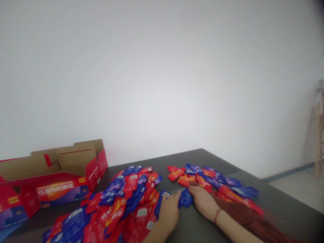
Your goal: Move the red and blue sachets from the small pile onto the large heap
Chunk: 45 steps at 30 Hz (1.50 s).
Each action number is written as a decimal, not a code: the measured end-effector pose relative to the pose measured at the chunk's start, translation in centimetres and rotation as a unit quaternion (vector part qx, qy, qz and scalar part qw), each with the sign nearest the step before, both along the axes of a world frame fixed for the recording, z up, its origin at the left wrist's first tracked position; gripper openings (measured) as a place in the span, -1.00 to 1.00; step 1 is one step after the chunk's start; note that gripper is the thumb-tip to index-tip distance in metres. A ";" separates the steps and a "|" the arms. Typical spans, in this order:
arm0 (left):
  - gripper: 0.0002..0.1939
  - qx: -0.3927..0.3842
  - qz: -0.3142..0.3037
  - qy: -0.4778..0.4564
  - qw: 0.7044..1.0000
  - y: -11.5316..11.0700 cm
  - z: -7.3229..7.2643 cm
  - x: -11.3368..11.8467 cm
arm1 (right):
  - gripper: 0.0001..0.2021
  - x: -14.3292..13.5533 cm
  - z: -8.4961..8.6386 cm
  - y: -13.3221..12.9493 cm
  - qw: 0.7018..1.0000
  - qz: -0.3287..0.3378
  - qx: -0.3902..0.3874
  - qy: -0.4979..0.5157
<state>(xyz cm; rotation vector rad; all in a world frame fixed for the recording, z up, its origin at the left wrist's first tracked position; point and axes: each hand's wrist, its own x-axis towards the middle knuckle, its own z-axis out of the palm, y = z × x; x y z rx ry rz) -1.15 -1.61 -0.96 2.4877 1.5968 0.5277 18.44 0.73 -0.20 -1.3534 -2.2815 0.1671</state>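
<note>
My left hand [169, 210] is at the right edge of a large heap of red and blue sachets [131, 184], its fingers curled on a blue sachet [159, 204]. Just to its right, my right hand [204, 201] has its fingers together at the edge of another blue sachet [186, 198], which lies between the two hands. Its fingertips are partly hidden, and the grip is hard to make out. A thin band circles the right wrist. Beyond this hand spreads a smaller group of red and blue sachets [194, 171].
Open red cardboard boxes [62, 192] stand at the left on the dark table [187, 156]. Brown cloth [243, 214] lies along my right forearm. A white wall [162, 84] rises behind the table. At the far right a wooden ladder-like frame [318, 141] stands on the floor.
</note>
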 end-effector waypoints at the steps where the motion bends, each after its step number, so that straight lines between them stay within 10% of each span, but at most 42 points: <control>1: -0.29 -0.003 0.004 0.002 1.000 -0.1 0.0 0.1 | -0.48 -0.4 0.0 -0.3 1.000 0.023 0.005 0.004; 7: -0.38 -0.007 0.018 0.005 1.000 -0.8 0.4 0.5 | -0.48 -1.5 0.2 -2.4 0.983 0.179 0.004 0.034; 15: -0.33 -0.028 0.002 -0.017 0.999 -0.5 0.5 0.0 | -0.45 0.6 -0.8 1.2 1.000 -0.024 -0.005 -0.016; 27: -0.23 0.008 0.001 0.012 1.000 -0.1 -1.1 -0.5 | -0.55 -1.3 0.2 -2.1 0.968 0.244 0.000 0.061; 34: -0.14 -0.024 -0.001 0.018 1.000 0.1 -0.2 -0.3 | -0.47 1.2 -0.6 -0.3 0.988 0.114 0.000 0.103; 41: -0.12 -0.015 -0.009 -0.013 1.000 0.1 -0.4 -0.5 | -0.65 -4.7 -0.8 -1.4 0.979 0.181 -0.010 0.089; 45: -0.11 -0.021 -0.001 0.008 1.000 0.2 -0.2 -0.8 | -0.66 -2.9 -0.1 -3.9 0.976 0.192 -0.030 0.096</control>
